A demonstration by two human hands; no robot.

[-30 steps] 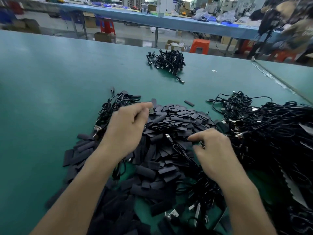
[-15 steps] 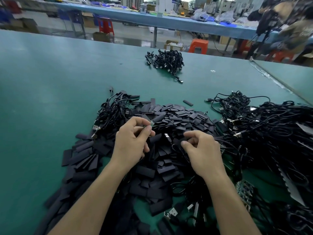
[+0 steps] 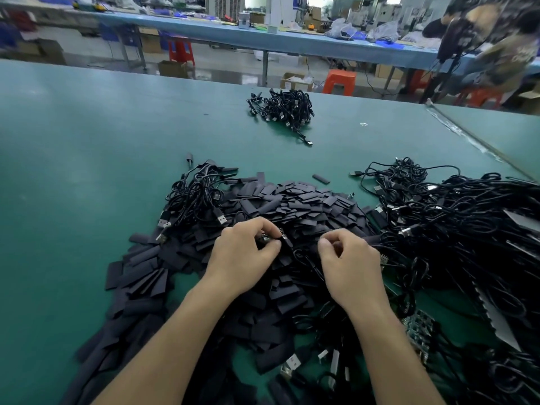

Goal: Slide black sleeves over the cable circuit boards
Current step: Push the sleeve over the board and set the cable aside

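Observation:
A large heap of flat black sleeves (image 3: 295, 206) covers the green table (image 3: 87, 171) in front of me. My left hand (image 3: 245, 258) pinches a small cable circuit board (image 3: 267, 238) between thumb and fingers, its pin end pointing right. My right hand (image 3: 350, 264) is curled just to the right, fingertips pinched on something small and dark that I cannot make out. A thin black cable (image 3: 304, 258) runs down between both hands. Both hands hover over the middle of the sleeve heap.
A big tangle of black cables (image 3: 467, 229) lies at the right, a smaller bundle with USB plugs (image 3: 195, 200) at the left of the heap, and another bundle (image 3: 280, 109) far back. Loose green circuit boards (image 3: 418, 331) lie at lower right. A seated person (image 3: 502, 48) is beyond the table.
My left hand came back from the cable bundle at the left toward the middle with the circuit board. My right hand rose and closed in, so both hands now nearly meet.

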